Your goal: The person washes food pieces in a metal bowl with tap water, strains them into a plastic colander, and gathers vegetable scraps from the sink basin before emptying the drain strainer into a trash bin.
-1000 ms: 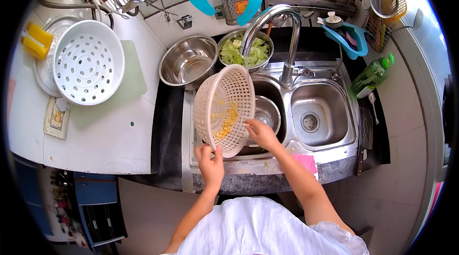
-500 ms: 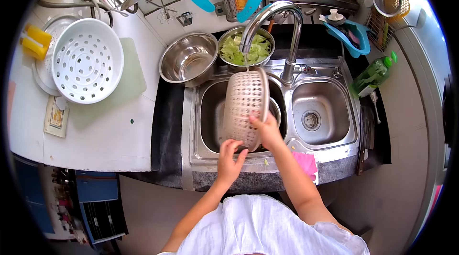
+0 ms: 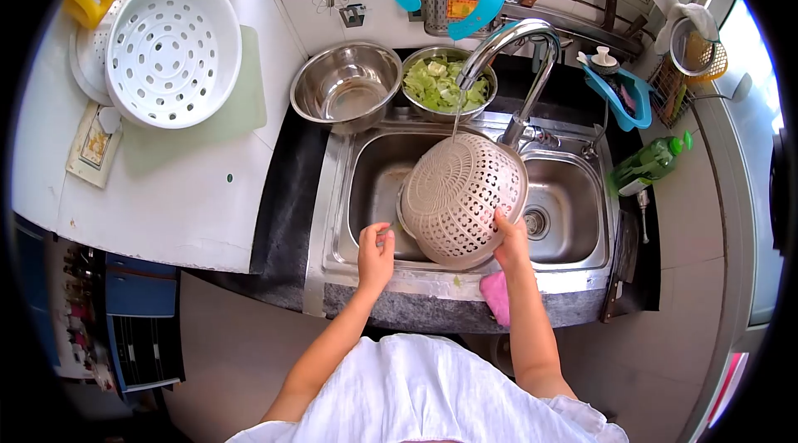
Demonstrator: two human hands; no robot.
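A beige plastic colander [image 3: 461,194] is tipped over the left sink basin, its perforated outside turned up toward me. Water from the chrome faucet [image 3: 532,31] runs down onto it. My right hand [image 3: 511,239] grips the colander's rim at its lower right, thumb on the outside. Left of the colander and apart from it, my left hand [image 3: 376,256] is over the basin's front edge with fingers curled together; whether anything small is between them I cannot make out. The colander hides its own inside and most of what lies beneath it.
Behind the sink are a steel bowl [image 3: 345,86] and a bowl of cut lettuce [image 3: 447,81]. A white perforated basket [image 3: 173,50] lies on the left counter. A pink cloth [image 3: 495,297] hangs at the front edge. A green bottle [image 3: 652,164] is at the right.
The colander has turned over from showing its inside with yellow bits to showing its underside, and has moved right. My left hand has let go of it. The view has shifted.
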